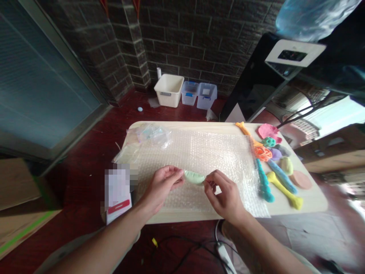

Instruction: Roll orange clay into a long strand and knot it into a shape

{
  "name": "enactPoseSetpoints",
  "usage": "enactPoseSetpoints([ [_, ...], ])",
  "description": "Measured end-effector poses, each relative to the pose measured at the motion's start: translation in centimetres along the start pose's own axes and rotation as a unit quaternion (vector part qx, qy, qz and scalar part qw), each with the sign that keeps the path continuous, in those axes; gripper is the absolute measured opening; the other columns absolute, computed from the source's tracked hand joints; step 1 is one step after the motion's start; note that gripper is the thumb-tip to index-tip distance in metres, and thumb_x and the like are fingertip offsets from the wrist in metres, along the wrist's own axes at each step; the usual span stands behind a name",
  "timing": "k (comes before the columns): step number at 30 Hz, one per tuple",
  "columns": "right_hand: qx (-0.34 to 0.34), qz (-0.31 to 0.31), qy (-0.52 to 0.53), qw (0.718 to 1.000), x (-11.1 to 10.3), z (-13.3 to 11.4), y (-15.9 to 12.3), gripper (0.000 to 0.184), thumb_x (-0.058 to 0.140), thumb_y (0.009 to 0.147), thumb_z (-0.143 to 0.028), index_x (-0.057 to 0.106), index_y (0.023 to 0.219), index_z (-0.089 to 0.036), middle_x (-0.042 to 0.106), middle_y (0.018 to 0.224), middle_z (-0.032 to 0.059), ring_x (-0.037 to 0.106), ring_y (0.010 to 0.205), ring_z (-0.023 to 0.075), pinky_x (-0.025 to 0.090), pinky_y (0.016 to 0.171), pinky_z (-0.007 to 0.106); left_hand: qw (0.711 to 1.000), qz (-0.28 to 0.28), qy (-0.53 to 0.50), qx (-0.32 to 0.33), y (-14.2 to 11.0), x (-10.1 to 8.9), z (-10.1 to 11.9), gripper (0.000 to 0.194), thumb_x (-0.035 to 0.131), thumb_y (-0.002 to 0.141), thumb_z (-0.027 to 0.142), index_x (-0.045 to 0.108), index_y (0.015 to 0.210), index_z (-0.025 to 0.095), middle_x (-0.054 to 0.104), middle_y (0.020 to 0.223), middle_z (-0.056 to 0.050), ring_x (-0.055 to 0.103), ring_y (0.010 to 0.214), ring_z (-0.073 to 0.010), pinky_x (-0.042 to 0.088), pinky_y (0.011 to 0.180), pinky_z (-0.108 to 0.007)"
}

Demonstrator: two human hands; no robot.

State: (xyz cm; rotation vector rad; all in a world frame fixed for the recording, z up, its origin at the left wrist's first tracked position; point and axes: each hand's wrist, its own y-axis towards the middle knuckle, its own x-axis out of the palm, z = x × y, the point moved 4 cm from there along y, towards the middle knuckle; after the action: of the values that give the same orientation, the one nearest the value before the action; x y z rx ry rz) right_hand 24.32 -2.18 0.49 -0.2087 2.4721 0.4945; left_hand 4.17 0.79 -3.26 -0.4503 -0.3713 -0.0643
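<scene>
A pale green piece of soft modelling clay is held up between my two hands, sagging a little in the middle. Its left end is pinched by the thumb and fingers of my left hand. The fingertips of my right hand close on its other end. Beneath both hands lies a sheet of bubble wrap on the light wooden table. Right of my right hand are a teal clay roll, a yellow bone-shaped clay piece and a blue clay roll.
More clay pieces, including a pink one and an orange tangle, sit at the table's right. Clear plastic bags lie at its back left. Bins stand on the floor behind; a power strip lies below the front edge.
</scene>
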Motion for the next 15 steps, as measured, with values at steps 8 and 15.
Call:
enactPoseSetpoints([
  [8,-0.005,0.002,-0.012,1.000,0.17,-0.04,0.07,0.011,0.055,0.095,-0.011,0.057,0.092,-0.022,0.058,0.081,0.0027,0.059,0.066,0.0151,0.049,0.058,0.027,1.000,-0.013,0.023,0.015,0.02,-0.06,-0.18,0.029,0.086,0.079,0.038,0.072,0.086,0.013,0.073,0.091,-0.006,0.068,0.093,-0.0180,0.056,0.092,-0.034],
  [15,-0.005,-0.006,-0.011,1.000,0.48,-0.05,0.15,0.010,0.055,0.095,-0.013,0.058,0.092,-0.022,0.059,0.082,0.0032,0.059,0.066,0.0156,0.049,0.058,0.028,1.000,0.007,0.013,0.013,-0.24,-0.08,0.32,0.031,0.088,0.075,0.040,0.074,0.085,0.013,0.072,0.091,-0.006,0.067,0.088,-0.0184,0.058,0.083,-0.033],
])
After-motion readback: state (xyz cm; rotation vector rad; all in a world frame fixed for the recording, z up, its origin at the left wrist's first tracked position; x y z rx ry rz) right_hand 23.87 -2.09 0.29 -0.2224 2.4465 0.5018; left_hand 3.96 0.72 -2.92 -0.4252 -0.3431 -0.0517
